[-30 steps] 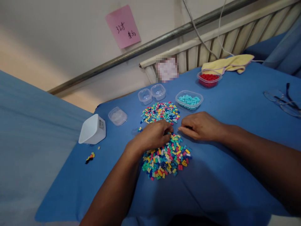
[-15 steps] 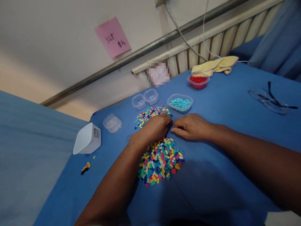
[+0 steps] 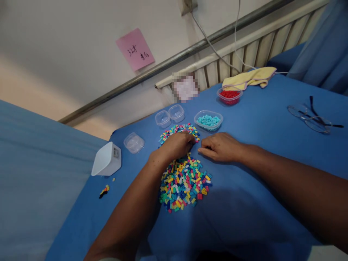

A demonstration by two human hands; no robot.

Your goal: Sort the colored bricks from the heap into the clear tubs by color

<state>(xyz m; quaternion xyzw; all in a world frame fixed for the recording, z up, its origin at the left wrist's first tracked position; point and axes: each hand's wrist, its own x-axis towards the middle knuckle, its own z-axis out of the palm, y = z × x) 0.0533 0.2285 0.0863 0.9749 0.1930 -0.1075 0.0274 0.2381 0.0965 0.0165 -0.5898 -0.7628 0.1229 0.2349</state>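
My left hand (image 3: 179, 144) is over the gap between two piles of small coloured building bricks, its fingers curled down and mostly hidden. The smaller pile (image 3: 187, 127) spreads behind it; the larger pile (image 3: 186, 185) lies in front, under my forearm. Just to the right, my right hand (image 3: 219, 146) rests on the blue cloth with its fingers curled in and thumb against them; whatever may be in it is hidden. Behind it stands a clear tub of turquoise bricks (image 3: 208, 121). Farther back is a clear tub of red bricks (image 3: 230, 97).
Two clear tubs (image 3: 170, 116) stand behind the smaller pile. Leftward are a clear container (image 3: 134, 143), a white box (image 3: 107, 159) and a few yellow, orange and black pieces (image 3: 104, 191). A yellow cloth (image 3: 248, 78) and eyeglasses (image 3: 312, 117) lie to the right.
My left hand has shifted a little left, away from my right hand, showing more bricks at the smaller pile's right edge. My right hand stays put. The view has shifted slightly.
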